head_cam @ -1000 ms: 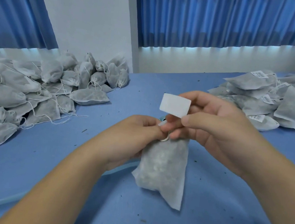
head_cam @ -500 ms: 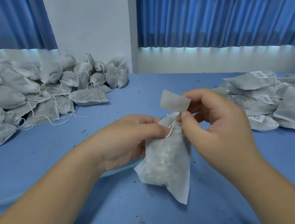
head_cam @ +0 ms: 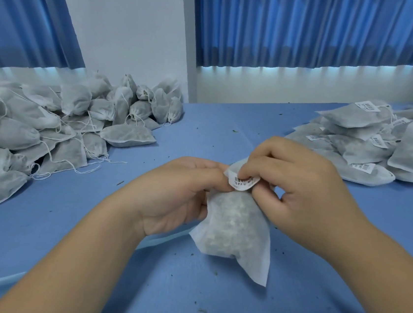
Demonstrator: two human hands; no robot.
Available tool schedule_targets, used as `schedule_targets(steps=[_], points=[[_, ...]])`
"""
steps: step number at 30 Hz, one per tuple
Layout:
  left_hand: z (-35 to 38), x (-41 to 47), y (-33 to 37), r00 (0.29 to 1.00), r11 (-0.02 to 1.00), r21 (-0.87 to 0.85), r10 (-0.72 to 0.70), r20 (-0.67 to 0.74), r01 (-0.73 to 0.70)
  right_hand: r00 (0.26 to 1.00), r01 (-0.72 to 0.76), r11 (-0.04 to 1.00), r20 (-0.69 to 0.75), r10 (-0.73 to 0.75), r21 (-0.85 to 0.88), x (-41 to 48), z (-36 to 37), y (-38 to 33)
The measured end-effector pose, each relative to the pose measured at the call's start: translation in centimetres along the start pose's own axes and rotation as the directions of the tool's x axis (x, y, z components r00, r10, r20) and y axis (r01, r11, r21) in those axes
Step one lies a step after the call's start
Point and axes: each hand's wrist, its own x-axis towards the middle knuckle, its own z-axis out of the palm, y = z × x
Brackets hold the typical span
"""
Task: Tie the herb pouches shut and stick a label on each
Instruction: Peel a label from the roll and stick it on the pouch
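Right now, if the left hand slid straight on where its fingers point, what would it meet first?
The white barcode label on the grey fabric pouch, then probably the right hand.

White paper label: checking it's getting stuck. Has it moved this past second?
Yes: the label dropped from above the right hand onto the grey fabric pouch's neck, toward the blue table.

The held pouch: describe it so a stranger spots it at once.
On the blue table, between the left heap and right heap, one pouch is front centre. Only it is gripped by the left hand and right hand, a barcode label at its neck.
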Motion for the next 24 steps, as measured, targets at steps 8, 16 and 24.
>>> schedule_targets(steps=[8,16,24], points=[[-0.2,0.4,-0.1,0.988,0.995,-0.087,-0.066,-0.140,0.055,0.965,-0.012,1.000,0.261,0.014,-0.012,0.0,-0.7,0.3],[-0.4,0.6,-0.6,0.978,0.992,-0.066,0.090,-0.187,-0.104,0.968,-0.229,0.948,0.157,0.197,0.222,0.1,-0.2,-0.1],[0.2,0.5,-0.8,0.971,0.980,0.016,0.200,-0.134,-0.199,0.644,-0.747,0.441,0.376,0.666,0.497,0.3,0.6,0.5]])
